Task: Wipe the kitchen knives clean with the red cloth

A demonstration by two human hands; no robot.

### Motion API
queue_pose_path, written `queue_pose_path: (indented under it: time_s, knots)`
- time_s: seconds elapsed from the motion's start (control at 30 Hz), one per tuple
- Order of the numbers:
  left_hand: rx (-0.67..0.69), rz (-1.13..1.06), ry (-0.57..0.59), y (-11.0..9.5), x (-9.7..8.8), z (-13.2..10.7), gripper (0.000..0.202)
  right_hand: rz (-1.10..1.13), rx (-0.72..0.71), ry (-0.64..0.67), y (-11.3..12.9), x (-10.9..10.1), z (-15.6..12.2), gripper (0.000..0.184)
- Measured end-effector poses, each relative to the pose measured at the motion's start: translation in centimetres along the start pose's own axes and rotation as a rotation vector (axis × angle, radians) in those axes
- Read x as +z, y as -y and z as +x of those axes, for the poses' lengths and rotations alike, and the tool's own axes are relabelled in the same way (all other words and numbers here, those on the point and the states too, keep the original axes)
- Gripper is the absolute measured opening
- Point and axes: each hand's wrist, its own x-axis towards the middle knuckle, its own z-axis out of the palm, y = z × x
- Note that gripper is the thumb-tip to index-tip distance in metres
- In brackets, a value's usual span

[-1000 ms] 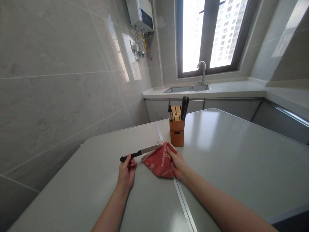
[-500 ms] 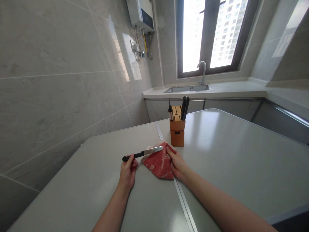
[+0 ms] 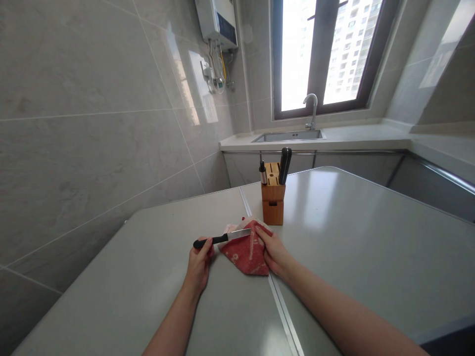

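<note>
My left hand [image 3: 199,259] is closed around the black handle of a small knife [image 3: 222,238]. Its steel blade points right and lies across the top of a red patterned cloth [image 3: 247,252]. That cloth rests on the grey countertop [image 3: 156,277]. My right hand [image 3: 272,249] presses on the cloth's right edge, fingers bent over the fabric and gripping it. Just behind the cloth stands a wooden knife block [image 3: 273,197] with dark-handled knives in it.
A tiled wall runs along the left. A seam [image 3: 282,316] crosses the countertop under my right forearm. Farther back are a sink [image 3: 287,135] with a tap [image 3: 310,108] under a window, and a white water heater [image 3: 217,22] on the wall.
My left hand has slid the knife to the right, so the blade now lies farther over the cloth. My right hand has stayed on the cloth.
</note>
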Motion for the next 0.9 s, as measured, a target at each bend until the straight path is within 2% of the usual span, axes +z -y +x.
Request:
queue_pose_path:
  time_s: [0.27, 0.57, 0.9]
  knots:
    - [0.014, -0.061, -0.022, -0.28, 0.29, 0.02, 0.026, -0.072, -0.005, 0.007, -0.4, -0.08, 0.0, 0.029]
    - [0.036, -0.15, -0.053, 0.01, -0.05, 0.24, 0.026, -0.089, 0.013, 0.025, -0.67, -0.15, -0.02, 0.02]
    - [0.04, -0.296, -0.074, 0.07, -0.44, 0.81, 0.026, -0.179, 0.037, 0.067, -0.22, 0.11, -0.55, 0.033]
